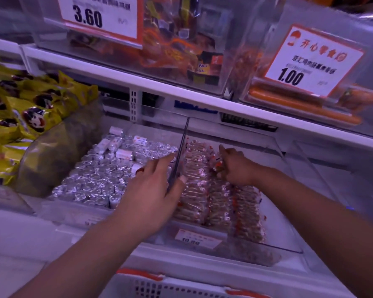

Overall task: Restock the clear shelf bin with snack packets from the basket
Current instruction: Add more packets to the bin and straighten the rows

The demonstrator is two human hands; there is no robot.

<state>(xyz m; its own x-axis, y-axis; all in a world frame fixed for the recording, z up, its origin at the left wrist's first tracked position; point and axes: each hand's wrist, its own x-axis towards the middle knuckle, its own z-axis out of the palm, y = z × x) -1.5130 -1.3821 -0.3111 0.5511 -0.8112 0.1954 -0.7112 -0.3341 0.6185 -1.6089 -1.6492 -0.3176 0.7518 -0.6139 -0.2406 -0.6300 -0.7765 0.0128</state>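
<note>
We noted right hand (pixel 233 168) clenched around snack packets (pixel 219 166), deep in clear shelf bin (pixel 289 160) | left hand (pixel 157 183) released, fingers straddling the divider (pixel 181 147) | packet rows ran front-to-back; right hand nearer the gap | basket (pixel 181 284) below.
</note>
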